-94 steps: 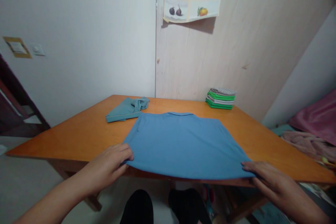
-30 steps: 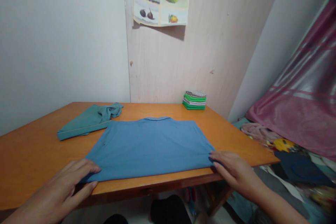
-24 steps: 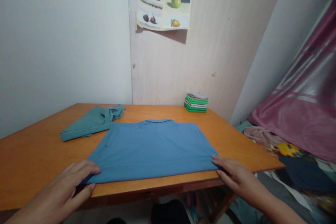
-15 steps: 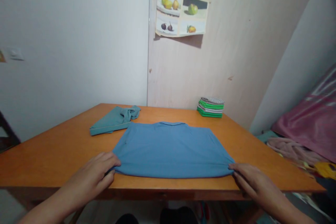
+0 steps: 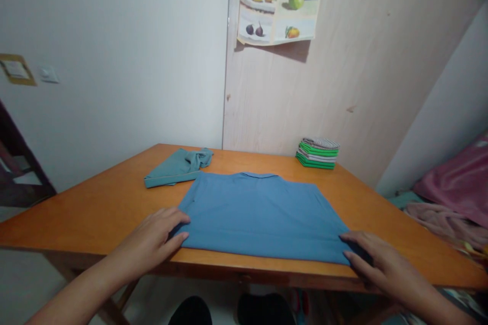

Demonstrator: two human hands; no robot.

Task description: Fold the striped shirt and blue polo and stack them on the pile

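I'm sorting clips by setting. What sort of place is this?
Probably a room in a home: a fruit-painting poster hangs behind a wooden table, on which lie a blue collared shirt and a stack of folded cloths.

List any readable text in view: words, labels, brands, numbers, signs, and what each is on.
No readable text.
Blue shirt, teal garment, folded stack: no lettering visible.
Fruit poster: pictures, no legible words.
Tan-bordered wall plate, white switch: any marks too small and blurred to read.
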